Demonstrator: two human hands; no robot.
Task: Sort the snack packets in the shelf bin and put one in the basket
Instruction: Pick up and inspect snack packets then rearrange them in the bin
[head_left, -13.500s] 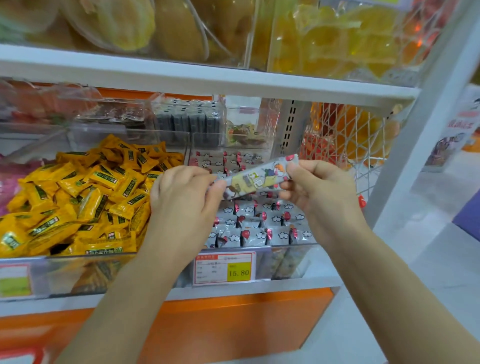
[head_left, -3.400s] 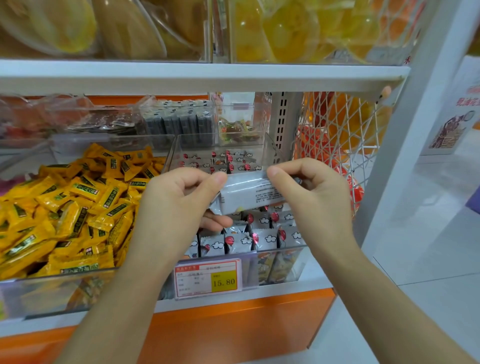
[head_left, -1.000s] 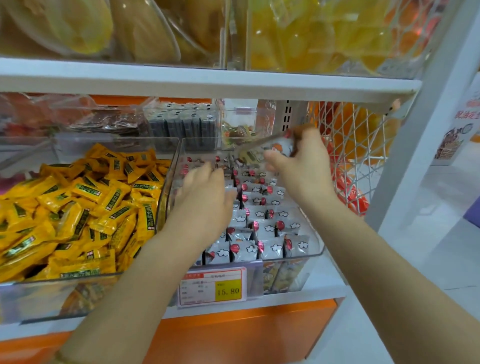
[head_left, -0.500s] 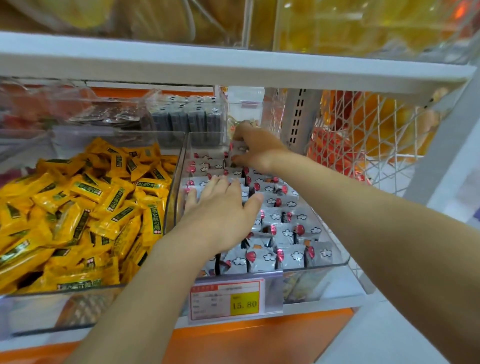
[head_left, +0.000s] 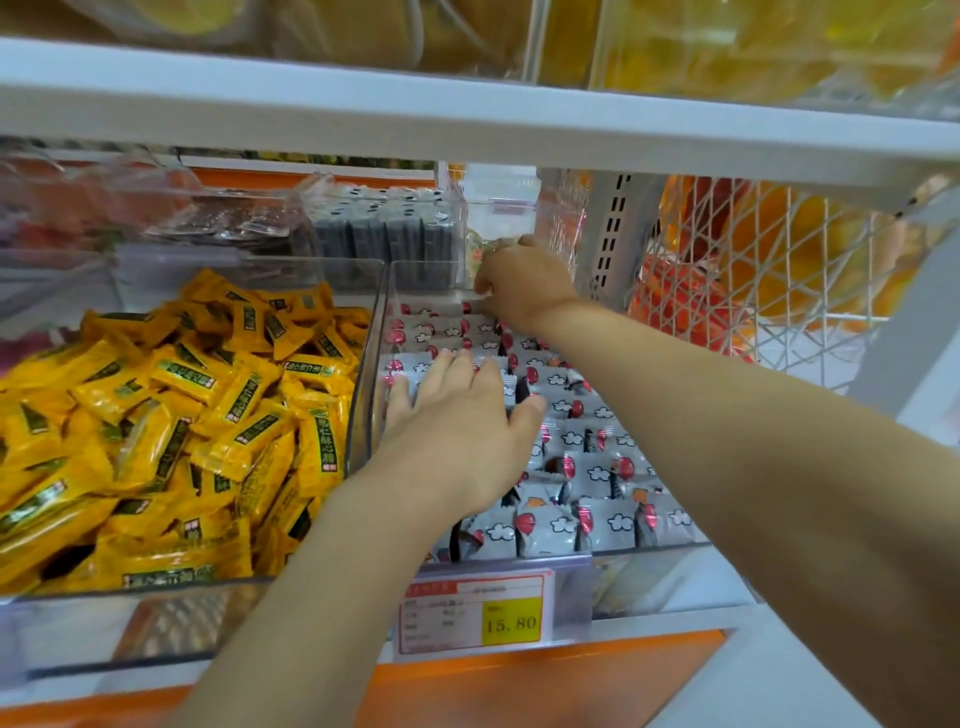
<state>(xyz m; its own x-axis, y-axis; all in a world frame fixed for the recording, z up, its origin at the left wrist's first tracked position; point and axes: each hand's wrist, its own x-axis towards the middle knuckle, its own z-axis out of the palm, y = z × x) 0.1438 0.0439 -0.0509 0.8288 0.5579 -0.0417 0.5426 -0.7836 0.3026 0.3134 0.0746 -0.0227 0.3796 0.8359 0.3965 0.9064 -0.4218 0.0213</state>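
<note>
A person is reaching both bare arms into a clear shelf bin (head_left: 371, 364) at the centre of the frame, packed with grey snack packets (head_left: 587, 467) printed with clouds and red dots. A second ago the right hand was lifting one packet by its end above the back of the bin. Now the right hand (head_left: 522, 291) is pressing down at the back row, upper centre, and that packet is no longer standing out. It is probably being tucked back, not going to a basket.

The right hand's fingers are hidden, so its grip cannot be told. The left hand (head_left: 457, 436) is lying flat on the middle rows, fingers straight and slightly apart. The packets are standing on end, long axis vertical, in rows running front to back.
</note>
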